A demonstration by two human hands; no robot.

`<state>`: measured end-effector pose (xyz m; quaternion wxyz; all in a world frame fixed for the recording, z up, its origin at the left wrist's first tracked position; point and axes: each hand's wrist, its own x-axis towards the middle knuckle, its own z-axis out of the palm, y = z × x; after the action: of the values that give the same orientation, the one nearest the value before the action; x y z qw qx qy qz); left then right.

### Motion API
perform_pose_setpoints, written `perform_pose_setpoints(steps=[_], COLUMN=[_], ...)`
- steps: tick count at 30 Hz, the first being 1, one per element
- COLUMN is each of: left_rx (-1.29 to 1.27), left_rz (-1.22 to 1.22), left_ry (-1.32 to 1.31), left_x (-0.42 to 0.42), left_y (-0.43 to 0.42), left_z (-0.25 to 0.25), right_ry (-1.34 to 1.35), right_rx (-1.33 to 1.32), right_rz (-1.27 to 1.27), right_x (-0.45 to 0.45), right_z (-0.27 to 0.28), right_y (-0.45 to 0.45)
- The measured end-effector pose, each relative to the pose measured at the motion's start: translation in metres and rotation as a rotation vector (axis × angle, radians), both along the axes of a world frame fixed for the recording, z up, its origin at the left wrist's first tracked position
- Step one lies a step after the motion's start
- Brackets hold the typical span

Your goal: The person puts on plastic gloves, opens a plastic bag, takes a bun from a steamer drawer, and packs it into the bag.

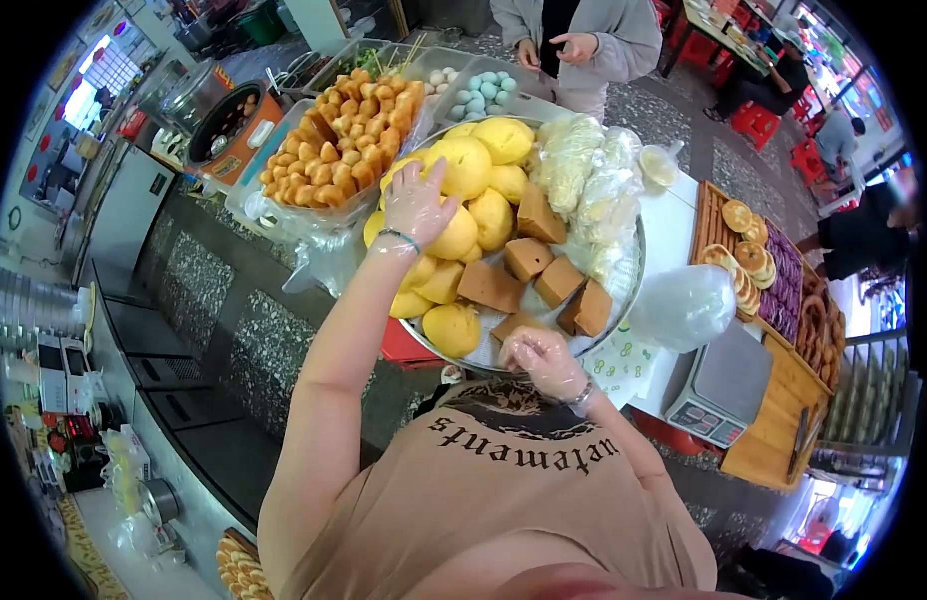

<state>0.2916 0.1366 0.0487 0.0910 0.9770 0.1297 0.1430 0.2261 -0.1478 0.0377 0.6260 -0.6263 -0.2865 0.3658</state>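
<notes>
My left hand [420, 207], in a clear plastic glove, lies over the pile of yellow buns [461, 165] on a big round tray [638, 262], its fingers spread on the buns. Near the tray's front edge is my right hand [545, 362], also gloved, with fingers curled; what they hold, if anything, is hidden. Brown square cakes [490, 287] lie just beyond it, in the tray's middle and right. Bagged pale food [571, 160] fills the tray's back right.
Fried dough pieces [338, 140] and bluish eggs [483, 95] stand behind. A person [580, 45] stands across the table. To the right are a plastic bag [683, 307], a scale [718, 385] and a wooden tray [758, 425] with knives.
</notes>
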Motion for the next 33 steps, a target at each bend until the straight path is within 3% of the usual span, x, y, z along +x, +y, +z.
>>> perform_pose_setpoints(steps=[9, 18, 20, 22, 24, 28, 30, 32, 33], left_rx=[0.002, -0.016, -0.132, -0.345, -0.281, -0.418, -0.408, -0.427, -0.566], left_rz=[0.005, -0.031, -0.244, -0.453, -0.754, -0.827, -0.733, -0.729, -0.692], left_ry=[0.087, -0.019, -0.233, -0.127, -0.118, -0.102, -0.185, -0.189, -0.274], left_x=[-0.007, -0.016, -0.031, -0.057, -0.079, -0.114, -0.115, -0.116, -0.117], left_y=[-0.009, -0.013, -0.024, -0.060, -0.085, -0.114, -0.120, -0.130, -0.137], left_z=[0.003, 0.005, 0.010, 0.033, 0.026, 0.003, -0.004, -0.008, -0.012], right_ry=[0.042, -0.019, 0.036, 0.048, -0.121, -0.084, 0.126, 0.110, 0.088], right_rx=[0.011, -0.020, 0.018, 0.018, 0.017, 0.156, 0.257, 0.256, 0.250], right_rz=[-0.044, -0.031, -0.071, -0.109, -0.065, -0.165, -0.183, -0.196, -0.208], right_x=[-0.004, -0.004, -0.002, 0.002, 0.007, 0.004, 0.004, 0.004, 0.005], right_z=[0.001, -0.005, -0.002, -0.008, -0.014, 0.000, -0.006, -0.002, 0.001], right_y=[0.001, 0.000, -0.001, -0.002, -0.007, 0.003, 0.009, 0.011, 0.011])
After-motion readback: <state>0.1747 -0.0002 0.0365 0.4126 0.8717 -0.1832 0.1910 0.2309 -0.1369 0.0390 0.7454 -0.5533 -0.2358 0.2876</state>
